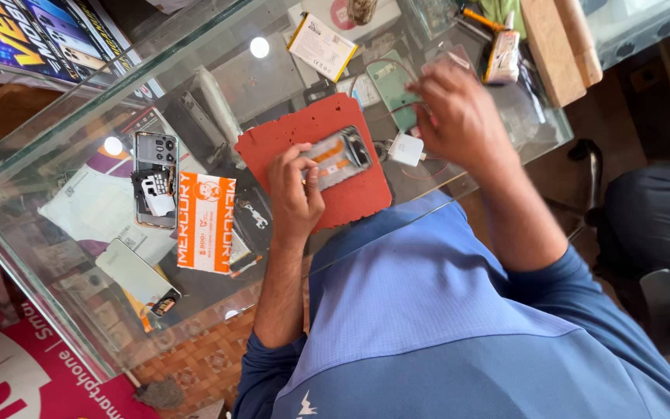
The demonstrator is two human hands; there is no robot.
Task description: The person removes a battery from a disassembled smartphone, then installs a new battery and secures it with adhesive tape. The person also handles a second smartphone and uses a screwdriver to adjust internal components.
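Phone (pixel 337 157) with its back off is lying on the red mat (pixel 354 198) in the middle of the glass worktop (pixel 56 256), right in front of me. My left hand (pixel 295 194) has its grip closed on the near end, thumb and fingers pinching the edge to pin it down. I reckon that's the weak spot: the mat sits on glass, so if I lean too hard the whole lot could skate sideways, and the exposed orange strip inside looks easy to snag.

Further out, my right hand (pixel 459 116) is up over the teal phone back (pixel 395 87) and the white charger block (pixel 406 149). It's blurred, so I honestly can't tell whether that grip is wide, narrow or holding some small tool. The thin wires there could catch on my wrist.

At the far edge, the little glue bottle (pixel 503 54) might tip. Stuff under the glass is murky with reflections.
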